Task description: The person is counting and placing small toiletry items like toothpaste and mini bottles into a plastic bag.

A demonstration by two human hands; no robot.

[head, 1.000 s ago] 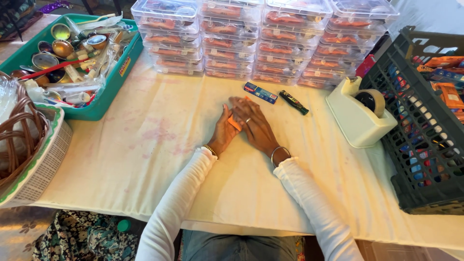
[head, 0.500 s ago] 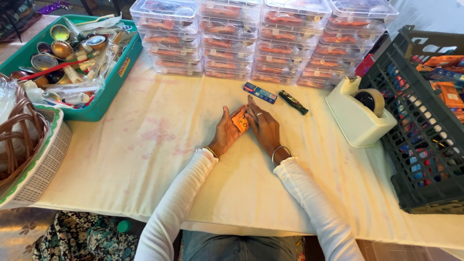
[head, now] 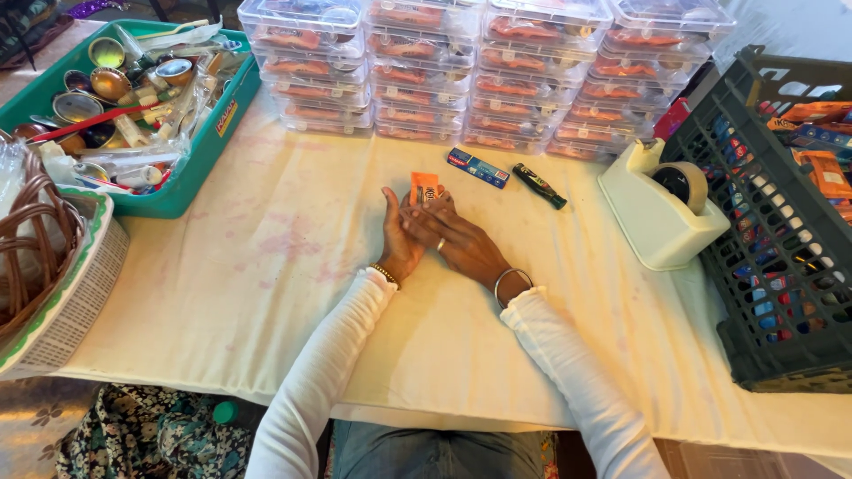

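Observation:
My left hand (head: 397, 241) and my right hand (head: 454, 239) meet at the middle of the cloth-covered table (head: 266, 266). Both pinch a small orange packet (head: 425, 188) that sticks up above my fingertips. My right hand lies across the left palm, with a ring on one finger and a bangle at the wrist. Just beyond the packet lie a small blue box (head: 478, 168) and a dark tube (head: 539, 186), both untouched.
Stacked clear plastic boxes (head: 479, 71) line the far edge. A cream tape dispenser (head: 661, 208) and a dark crate (head: 781, 222) of packets stand at the right. A green tray (head: 191, 173) of metal cups and a wicker basket (head: 35, 257) are at the left.
My hands were pressed together over the packet, then spread with it between them. Now the packet stands higher, past my fingertips, and my right hand lies over the left.

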